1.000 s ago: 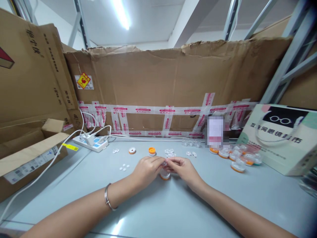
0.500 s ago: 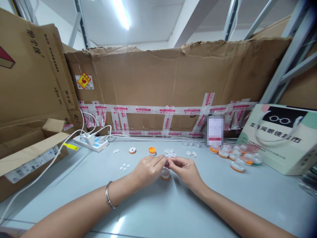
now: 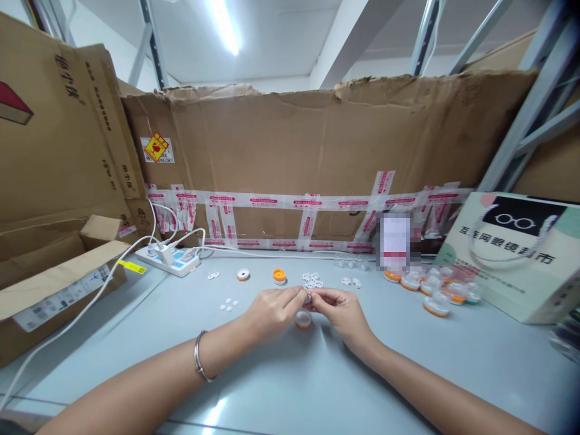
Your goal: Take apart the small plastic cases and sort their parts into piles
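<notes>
My left hand (image 3: 277, 309) and my right hand (image 3: 336, 307) meet at the fingertips over the middle of the table. Between them they pinch a small whitish piece (image 3: 308, 297) with dark marks, mostly covered by the fingers. Just below the fingers stands a clear round container with an orange base (image 3: 303, 320). Beyond the hands lies a pile of small white pieces with dark spots (image 3: 312, 280), and two or three similar ones (image 3: 350, 282) are to its right. An orange-topped round part (image 3: 279, 276) and a white disc with an orange rim (image 3: 243, 275) sit farther left.
Several small white discs (image 3: 229, 304) lie left of my hands. At the right, several clear-topped round containers (image 3: 436, 304) cluster before a printed carton bag (image 3: 507, 260). A power strip (image 3: 170, 260) with white cables and an open cardboard box (image 3: 63, 284) occupy the left.
The view has shifted very slightly. Both hands stay together at the same spot, and the pinched piece shows a little more between the fingertips.
</notes>
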The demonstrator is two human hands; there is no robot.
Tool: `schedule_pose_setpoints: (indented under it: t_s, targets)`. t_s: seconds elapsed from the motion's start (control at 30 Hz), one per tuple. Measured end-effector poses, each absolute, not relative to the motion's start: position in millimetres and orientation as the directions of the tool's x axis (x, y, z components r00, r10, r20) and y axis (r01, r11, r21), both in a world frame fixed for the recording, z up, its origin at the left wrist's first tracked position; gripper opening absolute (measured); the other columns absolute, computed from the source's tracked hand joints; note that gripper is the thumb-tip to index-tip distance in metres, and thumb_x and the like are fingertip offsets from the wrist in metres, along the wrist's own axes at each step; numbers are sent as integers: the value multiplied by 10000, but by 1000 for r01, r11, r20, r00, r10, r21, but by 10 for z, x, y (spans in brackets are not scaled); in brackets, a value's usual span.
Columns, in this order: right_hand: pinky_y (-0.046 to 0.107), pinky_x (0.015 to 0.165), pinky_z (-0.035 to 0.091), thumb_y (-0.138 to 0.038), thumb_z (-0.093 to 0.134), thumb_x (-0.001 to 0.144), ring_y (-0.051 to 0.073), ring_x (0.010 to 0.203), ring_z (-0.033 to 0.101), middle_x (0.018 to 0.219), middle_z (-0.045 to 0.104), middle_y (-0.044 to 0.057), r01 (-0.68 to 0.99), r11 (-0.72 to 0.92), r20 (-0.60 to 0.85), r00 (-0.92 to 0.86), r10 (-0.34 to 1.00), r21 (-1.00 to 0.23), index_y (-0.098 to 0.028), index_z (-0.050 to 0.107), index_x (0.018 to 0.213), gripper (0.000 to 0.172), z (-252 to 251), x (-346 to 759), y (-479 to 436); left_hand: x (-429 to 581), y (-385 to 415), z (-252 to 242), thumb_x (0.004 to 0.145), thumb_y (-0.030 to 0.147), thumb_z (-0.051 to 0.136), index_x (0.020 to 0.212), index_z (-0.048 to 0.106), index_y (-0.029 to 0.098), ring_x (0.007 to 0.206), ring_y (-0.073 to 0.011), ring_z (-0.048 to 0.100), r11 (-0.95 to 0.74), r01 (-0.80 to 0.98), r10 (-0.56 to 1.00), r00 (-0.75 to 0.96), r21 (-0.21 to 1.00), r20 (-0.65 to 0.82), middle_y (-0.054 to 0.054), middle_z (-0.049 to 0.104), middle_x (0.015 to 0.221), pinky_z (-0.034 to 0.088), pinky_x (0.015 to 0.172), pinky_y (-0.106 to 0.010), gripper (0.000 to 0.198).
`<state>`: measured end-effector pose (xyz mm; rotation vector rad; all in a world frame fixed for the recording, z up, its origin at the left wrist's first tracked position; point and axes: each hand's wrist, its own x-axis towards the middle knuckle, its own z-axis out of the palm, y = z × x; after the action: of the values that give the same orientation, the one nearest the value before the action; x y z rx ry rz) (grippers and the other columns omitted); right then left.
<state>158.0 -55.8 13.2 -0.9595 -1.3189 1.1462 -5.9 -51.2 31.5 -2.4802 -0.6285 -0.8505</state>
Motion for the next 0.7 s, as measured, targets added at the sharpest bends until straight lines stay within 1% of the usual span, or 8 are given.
schedule_pose_setpoints:
  t_s: [0.07,0.13,0.27,0.4,0.47,0.53,0.63,0.7]
  targets:
    - [364,685,539,-490,695,574,207,627,651,648,698,61,-94,163,171,-88,981,-982,-144,709,712,373,140,1577,-548,-65,-503,289,893,149,333,938,541,115,734,-144,639,-804,546,289,706,-236,647,-86,657,905,535,608,-229,215]
    - [342,655,541,-489,709,544,192,601,645,616,688,51,-97,124,132,-83,988,-988,-140,699,686,377,147,1578,-530,-68,-486,254,897,165,338,966,540,124,781,-142,641,-816,546,306,684,-187,662,-91,653,942,538,651,-231,217]
    - [289,607,532,-425,719,542,162,563,634,573,674,33,-84,82,86,-52,995,-993,-141,676,647,306,151,1614,-464,-67,-443,206,889,175,379,999,547,148,862,-139,632,-859,512,340,579,-6,741,-81,656,969,534,724,-228,203]
    - [267,606,528,-345,717,546,157,572,645,565,675,33,-94,28,27,16,1000,-995,-147,655,623,222,158,1661,-402,-80,-400,205,864,154,419,919,583,159,826,-130,634,-884,427,394,457,191,797,-62,671,904,522,768,-245,173]
    - [268,601,528,-341,715,542,160,568,647,561,675,36,-86,6,4,19,1000,-996,-150,648,612,215,165,1660,-397,-89,-388,204,854,164,438,909,588,159,822,-136,629,-871,416,444,441,261,780,-61,668,889,518,772,-264,159]
    - [278,595,530,-363,719,529,164,554,644,547,671,30,-69,-8,-8,1,1000,-998,-155,645,605,233,172,1644,-408,-93,-387,198,839,189,478,967,576,162,866,-151,614,-851,426,496,462,306,736,-66,653,936,511,784,-287,164]
    - [298,613,534,-421,721,518,170,559,643,571,676,24,-62,9,12,-49,999,-998,-159,653,623,291,180,1612,-440,-86,-402,191,815,214,529,1052,552,184,928,-163,583,-832,440,542,515,338,664,-63,622,1016,498,802,-305,240]
    - [297,613,534,-448,720,517,164,559,638,586,678,23,-63,29,34,-81,996,-998,-153,655,637,325,181,1599,-460,-76,-414,194,815,202,528,1013,577,189,899,-161,580,-826,444,554,526,348,645,-56,625,978,496,776,-297,205]
